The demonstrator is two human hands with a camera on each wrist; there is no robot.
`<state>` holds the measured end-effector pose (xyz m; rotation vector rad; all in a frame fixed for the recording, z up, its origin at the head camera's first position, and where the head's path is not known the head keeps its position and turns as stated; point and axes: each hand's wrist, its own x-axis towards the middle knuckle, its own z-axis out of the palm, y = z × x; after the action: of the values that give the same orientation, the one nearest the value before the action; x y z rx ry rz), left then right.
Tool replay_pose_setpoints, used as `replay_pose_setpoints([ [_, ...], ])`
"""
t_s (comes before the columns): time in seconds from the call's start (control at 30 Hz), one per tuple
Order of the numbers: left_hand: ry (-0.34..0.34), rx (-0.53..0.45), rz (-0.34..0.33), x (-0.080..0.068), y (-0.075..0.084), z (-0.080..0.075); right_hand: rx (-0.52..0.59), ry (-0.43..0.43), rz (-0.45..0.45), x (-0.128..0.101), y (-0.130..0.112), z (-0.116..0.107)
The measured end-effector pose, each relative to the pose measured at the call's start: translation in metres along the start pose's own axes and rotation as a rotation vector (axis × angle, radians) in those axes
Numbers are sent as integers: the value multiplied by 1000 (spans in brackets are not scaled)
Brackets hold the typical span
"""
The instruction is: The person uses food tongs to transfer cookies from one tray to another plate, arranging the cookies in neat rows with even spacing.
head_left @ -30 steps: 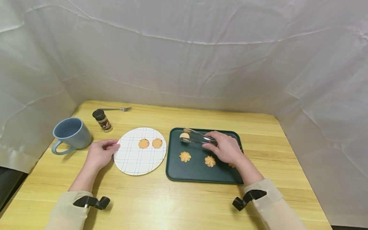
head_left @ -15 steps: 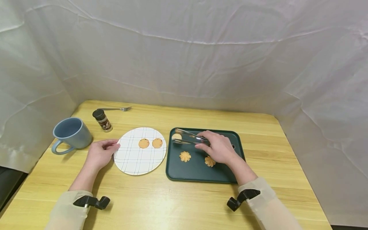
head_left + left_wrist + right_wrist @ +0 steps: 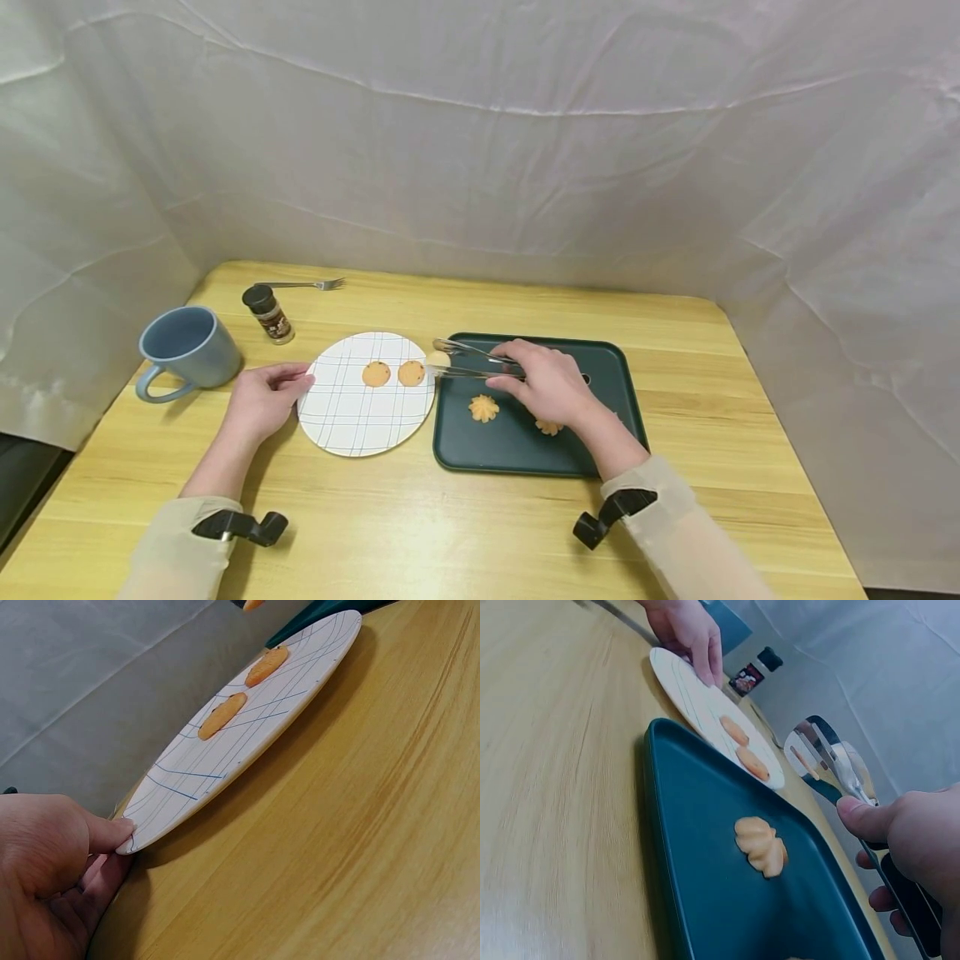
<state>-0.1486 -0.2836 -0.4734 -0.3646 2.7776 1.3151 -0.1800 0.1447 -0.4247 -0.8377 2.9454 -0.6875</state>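
My left hand (image 3: 258, 402) pinches the left rim of a white checked plate (image 3: 352, 429), thumb on top and fingers below, as the left wrist view shows. Two round cookies (image 3: 376, 373) lie on the plate. My right hand (image 3: 546, 385) grips metal tongs (image 3: 845, 769), whose tips hold a pale round cookie (image 3: 438, 360) above the gap between the plate and a dark green tray (image 3: 480, 454). On the tray lies a flower-shaped cookie (image 3: 483, 408). Another ridged cookie (image 3: 549, 427) is partly covered by my right hand.
A blue mug (image 3: 187, 350) stands left of the plate, close to my left hand. Behind the plate are a black-capped spice jar (image 3: 268, 314) and a fork (image 3: 307, 285). Pale cloth (image 3: 480, 183) hangs around the back and sides of the wooden table (image 3: 420, 533).
My right hand has carried the tongs and the round cookie leftward, from over the tray to the plate's right edge. My left hand keeps its hold on the plate.
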Motion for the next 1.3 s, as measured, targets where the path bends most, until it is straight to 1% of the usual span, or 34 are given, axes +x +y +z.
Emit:
replay_pose_setpoints([
  [0.37,1,-1,0,1,-1,1,-11,-22,-33,15,-19,9],
  [0.63,3,1,15,1,-1,0,4,-32,-64,27,-35,18],
  [0.8,-1,1,6,1,-1,0,10,-42,-75,33,-43,25],
  [1.03,6,8,13,1,-1,0,-14,-46,-81,44,-54,30],
  [1.3,-1,1,19,0,-1,0,-32,-84,-84,55,-67,39],
])
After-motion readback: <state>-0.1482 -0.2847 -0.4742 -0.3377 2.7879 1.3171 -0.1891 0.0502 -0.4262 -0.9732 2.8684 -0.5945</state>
